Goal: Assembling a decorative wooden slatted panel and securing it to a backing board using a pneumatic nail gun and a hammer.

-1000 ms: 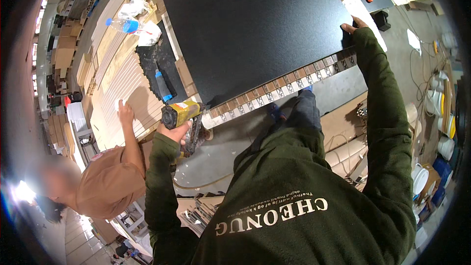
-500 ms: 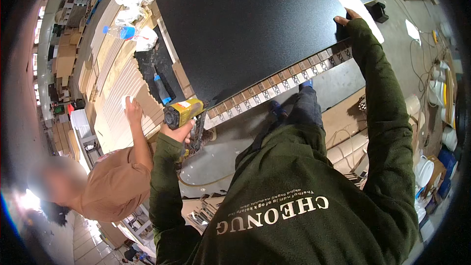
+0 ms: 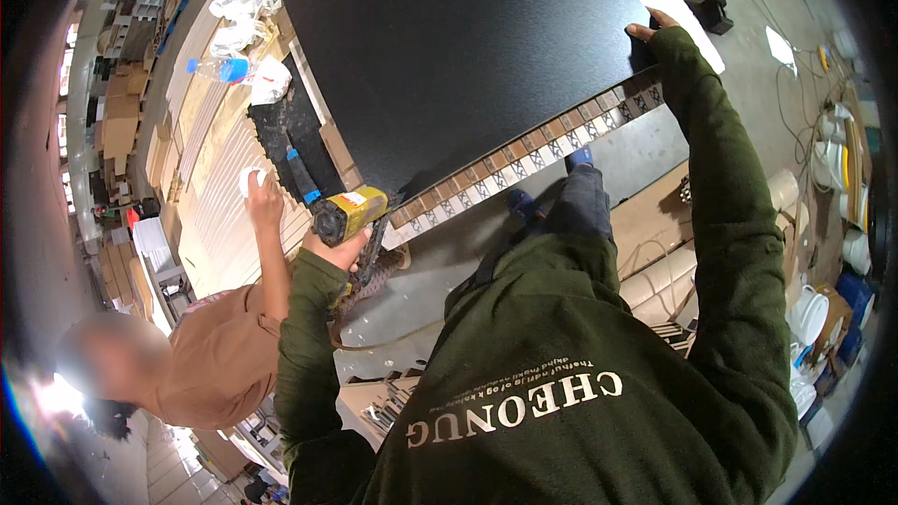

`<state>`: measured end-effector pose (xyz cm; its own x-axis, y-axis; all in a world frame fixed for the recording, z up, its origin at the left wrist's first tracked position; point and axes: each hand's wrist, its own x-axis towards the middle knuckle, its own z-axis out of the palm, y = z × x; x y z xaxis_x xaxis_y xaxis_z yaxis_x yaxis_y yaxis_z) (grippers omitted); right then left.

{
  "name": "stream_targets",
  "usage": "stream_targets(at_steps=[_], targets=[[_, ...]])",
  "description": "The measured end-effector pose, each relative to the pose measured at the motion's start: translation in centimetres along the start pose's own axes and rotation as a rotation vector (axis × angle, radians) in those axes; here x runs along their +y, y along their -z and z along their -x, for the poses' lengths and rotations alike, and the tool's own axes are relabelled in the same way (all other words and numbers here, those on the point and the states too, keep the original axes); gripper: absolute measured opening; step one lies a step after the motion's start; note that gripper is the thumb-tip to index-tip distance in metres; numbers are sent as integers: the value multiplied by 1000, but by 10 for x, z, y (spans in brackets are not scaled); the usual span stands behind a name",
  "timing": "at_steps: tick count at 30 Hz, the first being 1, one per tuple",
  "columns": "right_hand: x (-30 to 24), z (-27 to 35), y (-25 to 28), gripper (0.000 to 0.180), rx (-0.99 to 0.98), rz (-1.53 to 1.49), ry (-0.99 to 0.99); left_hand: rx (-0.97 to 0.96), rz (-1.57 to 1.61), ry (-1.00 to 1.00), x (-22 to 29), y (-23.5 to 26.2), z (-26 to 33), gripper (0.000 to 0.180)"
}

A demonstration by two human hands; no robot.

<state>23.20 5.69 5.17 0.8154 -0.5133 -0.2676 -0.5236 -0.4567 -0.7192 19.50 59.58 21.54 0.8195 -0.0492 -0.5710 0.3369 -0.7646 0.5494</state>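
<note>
Fingers (image 3: 329,245) of the left hand (image 3: 337,248) wrap from below around the body of a yellow power tool (image 3: 348,214), pressed tight on it, with its nose set against the near left corner of the big black panel (image 3: 449,56). At the far right, the right hand (image 3: 647,30) lies over the panel's right corner; its fingers curl on the edge, though how firmly they press I cannot tell.

From the head view, the panel looks broad, flat and stiff, probably heavy for its size and awkward to shift alone; its smooth dark face would likely slip under a flat palm, so the edges and corners seem the sound places to take hold. It rests on a strip of patterned trim (image 3: 533,159) that runs along its near edge, between the two hands.

To the left, another person's hand (image 3: 262,201) presses a white pad on the pale ribbed worktop (image 3: 220,215), near the tool but apart from it. A plastic bottle (image 3: 217,68) lies farther left.
</note>
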Motion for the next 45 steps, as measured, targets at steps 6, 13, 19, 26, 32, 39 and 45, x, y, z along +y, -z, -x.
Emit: stream_targets(at_steps=[6, 13, 19, 26, 32, 39, 45], targets=[[-16, 16, 2, 76, -36, -232, -60, -34, 73, -42, -3, -1, 2, 29], [-21, 26, -1, 69, 8, -303, -18, -81, 65, -36, 5, -9, -7, 34], [-27, 28, 4, 68, -11, -248, -4, -34, 30, -50, 11, -12, -6, 35], [-10, 17, -1, 71, 13, -102, 107, -83, -115, -36, 19, -10, -8, 37], [-1, 10, -5, 74, 30, -122, 107, -50, 12, -119, 28, -17, -6, 41], [0, 6, -6, 74, 24, -75, 90, -105, -24, -134, 34, -23, -14, 35], [-13, 24, -5, 67, 97, -149, 57, -102, -147, -166, 42, -24, -14, 44]])
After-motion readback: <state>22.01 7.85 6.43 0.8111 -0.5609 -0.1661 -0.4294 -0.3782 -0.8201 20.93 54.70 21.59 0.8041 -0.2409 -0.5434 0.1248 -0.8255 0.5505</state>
